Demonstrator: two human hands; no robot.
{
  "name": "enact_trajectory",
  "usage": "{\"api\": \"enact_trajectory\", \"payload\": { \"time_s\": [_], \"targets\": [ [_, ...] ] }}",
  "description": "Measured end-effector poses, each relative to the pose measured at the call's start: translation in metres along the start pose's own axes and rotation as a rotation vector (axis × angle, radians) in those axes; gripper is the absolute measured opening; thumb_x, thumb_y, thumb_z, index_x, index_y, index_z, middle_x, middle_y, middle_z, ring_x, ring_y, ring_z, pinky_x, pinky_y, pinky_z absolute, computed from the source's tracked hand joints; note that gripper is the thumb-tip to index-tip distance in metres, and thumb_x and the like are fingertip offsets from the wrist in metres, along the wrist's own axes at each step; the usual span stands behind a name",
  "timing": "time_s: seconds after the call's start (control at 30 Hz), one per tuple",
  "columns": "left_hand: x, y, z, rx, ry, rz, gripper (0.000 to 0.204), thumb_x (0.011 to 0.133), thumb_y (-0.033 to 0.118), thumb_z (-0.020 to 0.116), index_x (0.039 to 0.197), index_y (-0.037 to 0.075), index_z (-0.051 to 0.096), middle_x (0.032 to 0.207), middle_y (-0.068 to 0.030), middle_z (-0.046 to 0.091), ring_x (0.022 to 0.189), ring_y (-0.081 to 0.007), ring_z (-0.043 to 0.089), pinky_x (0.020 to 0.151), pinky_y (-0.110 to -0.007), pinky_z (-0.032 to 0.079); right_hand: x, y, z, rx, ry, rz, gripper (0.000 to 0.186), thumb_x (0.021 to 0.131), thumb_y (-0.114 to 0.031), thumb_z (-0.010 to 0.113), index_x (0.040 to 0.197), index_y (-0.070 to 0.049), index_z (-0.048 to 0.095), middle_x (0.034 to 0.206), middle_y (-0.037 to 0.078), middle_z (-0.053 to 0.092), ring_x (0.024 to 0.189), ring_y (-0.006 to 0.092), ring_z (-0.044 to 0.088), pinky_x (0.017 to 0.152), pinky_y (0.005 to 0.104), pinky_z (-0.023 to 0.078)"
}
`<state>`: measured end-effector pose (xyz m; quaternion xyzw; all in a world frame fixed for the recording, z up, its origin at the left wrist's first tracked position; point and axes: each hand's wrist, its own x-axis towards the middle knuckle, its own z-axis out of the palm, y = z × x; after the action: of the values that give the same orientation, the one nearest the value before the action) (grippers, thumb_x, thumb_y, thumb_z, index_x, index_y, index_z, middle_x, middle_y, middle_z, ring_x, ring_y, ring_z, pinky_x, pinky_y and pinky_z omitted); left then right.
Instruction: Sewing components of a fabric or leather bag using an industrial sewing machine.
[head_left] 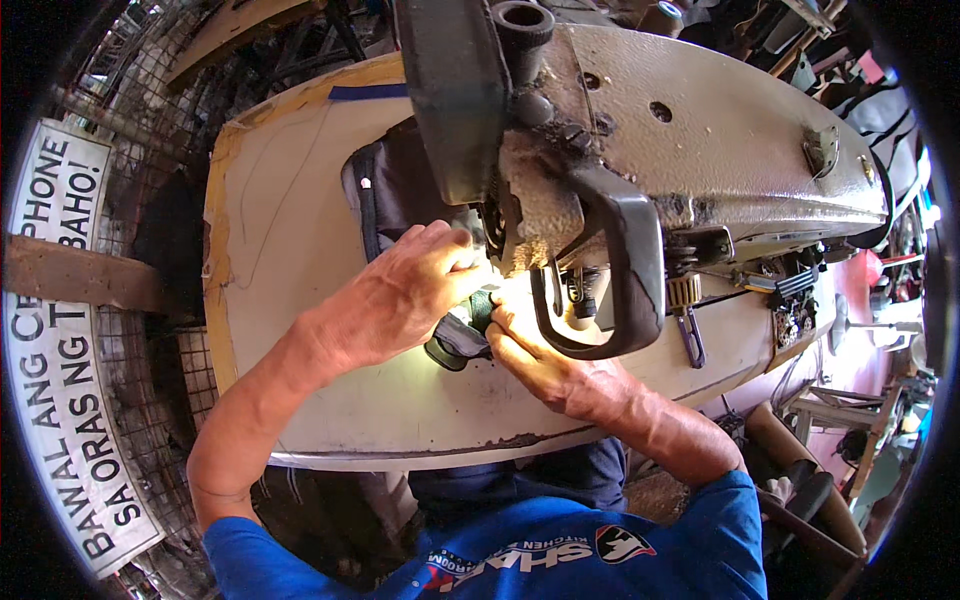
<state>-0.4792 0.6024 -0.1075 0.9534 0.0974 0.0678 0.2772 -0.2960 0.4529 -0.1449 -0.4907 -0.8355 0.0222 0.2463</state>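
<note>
A dark fabric piece (400,180) with bound edges lies on the pale sewing table, partly under the head of a large, worn sewing machine (690,130). My left hand (415,285) is closed on the fabric left of the needle area, its fingers curled and thumb side toward the machine. Just to the right, my right hand (550,365) has its fingertips pinched on the edge of the same piece. A bright lamp glow falls between the hands. The needle and the stitched spot are hidden behind the machine head and my fingers.
A black looped handle (640,270) of the machine hangs over my right hand. Thread snips (690,335) lie on the table (330,410) to the right, near a tray of small metal parts (795,325). Wire mesh and a white sign (60,340) stand at left.
</note>
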Motion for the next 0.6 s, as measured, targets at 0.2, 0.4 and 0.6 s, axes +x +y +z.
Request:
{"api": "enact_trajectory", "payload": {
  "time_s": [0.2, 0.4, 0.6],
  "targets": [
    [-0.014, -0.005, 0.007, 0.123, 0.025, -0.021, 0.047, 0.080, 0.000, 0.062, 0.127, 0.003, 0.056, 0.129, -0.0184, 0.049, 0.124, -0.0389, 0.049, 0.110, -0.048, 0.039, 0.004, -0.001, 0.003, 0.048, -0.003, 0.034, 0.020, 0.082, -0.013, 0.057, 0.100, -0.004, 0.059, 0.101, 0.014, 0.058, 0.079, 0.0274, 0.064, 0.064, 0.0389, 0.055],
    [-0.007, 0.007, 0.002, 0.236, 0.021, 0.024, 0.040, 0.079, 0.004, 0.063, 0.119, 0.001, 0.059, 0.123, -0.0177, 0.051, 0.119, -0.0341, 0.050, 0.105, -0.045, 0.042, 0.000, 0.001, 0.002, 0.023, -0.118, 0.059, 0.033, 0.077, -0.008, 0.064, 0.111, -0.002, 0.064, 0.118, 0.015, 0.062, 0.113, 0.0346, 0.060, 0.093, 0.0480, 0.049],
    [-0.002, 0.016, 0.007, 0.325, 0.033, 0.041, 0.028, 0.075, 0.005, 0.062, 0.102, 0.000, 0.063, 0.105, -0.0131, 0.055, 0.102, -0.0281, 0.053, 0.092, -0.039, 0.046, 0.002, 0.002, 0.001, 0.022, 0.066, -0.026, 0.025, 0.080, -0.015, 0.059, 0.102, -0.003, 0.061, 0.104, 0.016, 0.060, 0.082, 0.0282, 0.064, 0.065, 0.0390, 0.054]
  ]
}}
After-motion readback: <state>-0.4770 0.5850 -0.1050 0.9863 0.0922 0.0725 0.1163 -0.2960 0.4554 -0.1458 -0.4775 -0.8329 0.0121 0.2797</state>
